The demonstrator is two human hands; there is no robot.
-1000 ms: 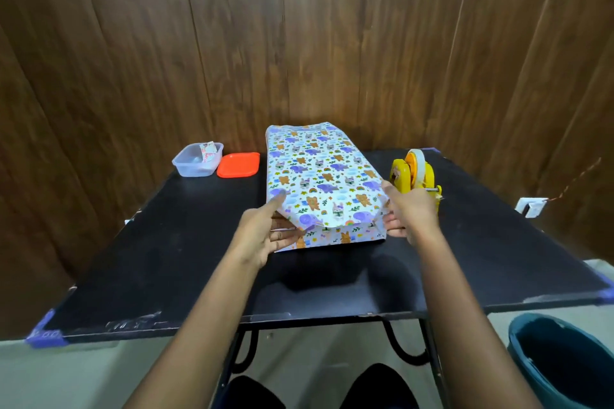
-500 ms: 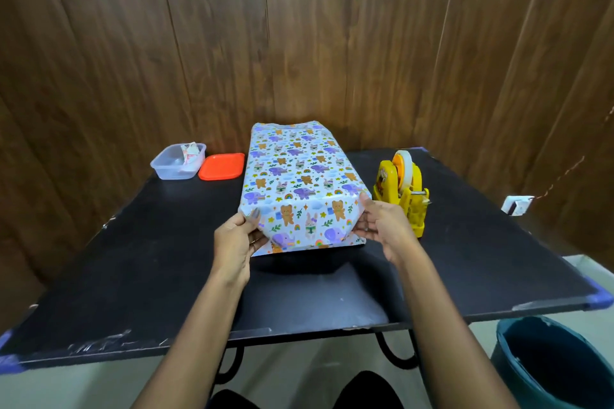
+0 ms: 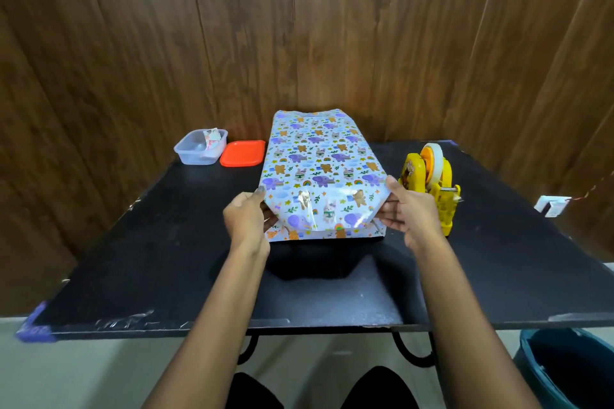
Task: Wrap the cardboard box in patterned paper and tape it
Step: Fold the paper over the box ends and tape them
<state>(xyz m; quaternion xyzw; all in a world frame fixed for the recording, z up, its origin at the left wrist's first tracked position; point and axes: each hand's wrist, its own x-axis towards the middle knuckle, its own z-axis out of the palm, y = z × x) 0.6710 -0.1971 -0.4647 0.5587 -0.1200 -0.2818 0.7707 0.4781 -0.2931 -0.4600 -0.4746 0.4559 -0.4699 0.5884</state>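
Your left hand pinches the near left corner of the wrapped box, thumb on the top edge and fingers tucked against the side fold, so it is closed on the patterned paper. Your right hand mirrors it at the near right corner, thumb up on the top edge and fingers pressed into the side, likewise gripping the paper. Between your hands the near end flap is folded down over the end of the box, with a glossy strip of clear tape catching light across it. The box lies lengthwise on the black surface, running from your hands toward 12 o'clock, fully covered in white paper printed with purple elephants, brown bears and rainbows; its far end reaches the wood-panel wall. At 3 o'clock from the box, just beside your right hand, stands a yellow tape dispenser. At 10 o'clock from the box sit an orange lid and, just left of it, a clear plastic container holding a scrap of paper. At 4 o'clock, below the surface's edge, you see a teal bin on the floor.
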